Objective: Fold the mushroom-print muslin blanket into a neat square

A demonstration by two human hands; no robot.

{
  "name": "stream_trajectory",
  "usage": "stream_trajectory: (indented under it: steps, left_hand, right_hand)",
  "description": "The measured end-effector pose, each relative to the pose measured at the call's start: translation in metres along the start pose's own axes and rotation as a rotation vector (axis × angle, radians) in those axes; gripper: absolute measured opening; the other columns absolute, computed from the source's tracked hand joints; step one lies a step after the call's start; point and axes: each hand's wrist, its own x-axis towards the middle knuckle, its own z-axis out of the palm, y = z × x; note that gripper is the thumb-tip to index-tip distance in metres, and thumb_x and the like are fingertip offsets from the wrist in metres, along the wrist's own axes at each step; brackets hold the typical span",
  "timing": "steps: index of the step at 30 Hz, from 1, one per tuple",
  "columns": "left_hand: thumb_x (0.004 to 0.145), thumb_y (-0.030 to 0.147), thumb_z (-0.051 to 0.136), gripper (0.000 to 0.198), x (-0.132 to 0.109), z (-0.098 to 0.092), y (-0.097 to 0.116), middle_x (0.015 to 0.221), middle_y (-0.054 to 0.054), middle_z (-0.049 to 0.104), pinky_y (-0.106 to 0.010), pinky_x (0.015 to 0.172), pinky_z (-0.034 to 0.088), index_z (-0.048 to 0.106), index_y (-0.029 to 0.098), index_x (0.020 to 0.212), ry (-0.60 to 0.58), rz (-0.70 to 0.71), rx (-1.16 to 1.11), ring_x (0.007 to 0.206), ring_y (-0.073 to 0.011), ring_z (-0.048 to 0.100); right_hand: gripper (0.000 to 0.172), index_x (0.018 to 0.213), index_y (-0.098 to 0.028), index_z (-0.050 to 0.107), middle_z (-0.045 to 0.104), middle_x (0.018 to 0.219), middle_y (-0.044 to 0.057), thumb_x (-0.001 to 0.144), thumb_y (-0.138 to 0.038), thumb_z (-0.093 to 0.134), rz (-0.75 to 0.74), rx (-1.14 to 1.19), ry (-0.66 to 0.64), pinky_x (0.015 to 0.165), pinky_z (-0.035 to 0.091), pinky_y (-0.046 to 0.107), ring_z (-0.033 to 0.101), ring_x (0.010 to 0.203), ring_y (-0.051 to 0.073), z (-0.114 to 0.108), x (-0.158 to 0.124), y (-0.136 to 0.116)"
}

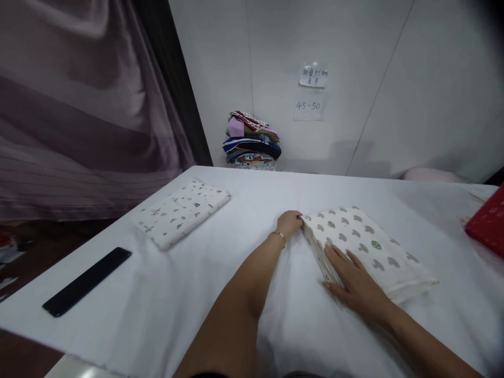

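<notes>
A folded white cloth with grey mushroom-like shapes and a few green marks lies on the white-covered table, several layers thick along its left edge. At its far left corner, my left hand is closed, with the fingertips pinching the layers. My right hand rests on the near left part of the cloth. Its fingers are stretched out and apart on top, and the thumb lies by the layered edge. Another folded white cloth, with small grey-green prints, lies flat to the left, apart from both hands.
A long black flat object lies near the table's left edge. Behind the far edge stands a pile of folded fabrics against the wall. A red object sits at the far right. A pinkish curtain hangs at the left.
</notes>
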Motion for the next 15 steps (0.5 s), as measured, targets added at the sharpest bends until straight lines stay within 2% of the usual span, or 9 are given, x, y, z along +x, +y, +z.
stream_trajectory:
  steps: [4,7,9,11,13,15]
  left_hand:
    - [0.079,0.015,0.053,0.027,-0.004,-0.007,0.001,0.101,-0.001,0.07,-0.025,0.073,0.043,0.069,0.023,0.1,0.009,0.038,0.02,0.087,-0.0152,0.059]
    - [0.082,0.014,0.048,0.036,-0.012,-0.013,0.01,0.12,-0.007,0.063,-0.029,0.09,0.043,0.062,0.018,0.115,0.077,0.106,0.05,0.106,-0.0182,0.056]
    - [0.088,0.017,0.042,0.04,-0.018,-0.012,0.02,0.133,-0.007,0.054,-0.029,0.104,0.034,0.054,0.016,0.126,0.128,0.19,0.066,0.123,-0.0175,0.046]
    - [0.092,0.027,0.04,0.041,-0.023,-0.005,0.029,0.143,-0.005,0.044,-0.03,0.114,0.021,0.048,0.017,0.132,0.136,0.319,0.097,0.135,-0.0168,0.031]
    - [0.093,0.04,0.039,0.047,-0.026,0.006,0.034,0.149,-0.005,0.036,-0.036,0.118,0.012,0.044,0.018,0.135,0.08,0.392,0.162,0.14,-0.0192,0.022]
    - [0.094,0.044,0.034,0.052,-0.025,0.017,0.033,0.151,-0.006,0.031,-0.044,0.118,0.011,0.04,0.018,0.138,-0.008,0.374,0.242,0.142,-0.0222,0.018]
  right_hand:
    - [0.081,0.15,-0.034,-0.007,0.024,0.152,0.002,0.09,-0.05,0.046,-0.005,0.029,0.024,0.11,0.032,0.055,0.029,0.135,0.033,-0.001,0.001,-0.001]
    - [0.083,0.149,-0.034,-0.008,0.026,0.151,0.002,0.089,-0.05,0.047,-0.011,0.039,0.036,0.109,0.033,0.057,0.031,0.134,0.035,0.0,0.001,-0.001]
    - [0.083,0.149,-0.034,-0.008,0.025,0.151,0.003,0.089,-0.051,0.047,-0.011,0.04,0.035,0.109,0.031,0.058,0.029,0.135,0.035,0.001,0.002,-0.001]
    - [0.083,0.15,-0.032,-0.007,0.024,0.152,0.004,0.089,-0.052,0.046,-0.007,0.046,0.018,0.11,0.028,0.058,0.026,0.136,0.033,0.001,0.002,-0.001]
    - [0.081,0.15,-0.029,-0.005,0.025,0.151,0.005,0.09,-0.052,0.045,-0.003,0.06,-0.008,0.111,0.025,0.06,0.023,0.138,0.032,0.001,0.003,-0.002]
    - [0.081,0.15,-0.027,-0.004,0.026,0.151,0.006,0.09,-0.052,0.045,0.008,0.07,-0.027,0.112,0.023,0.06,0.021,0.139,0.031,0.0,0.004,-0.004]
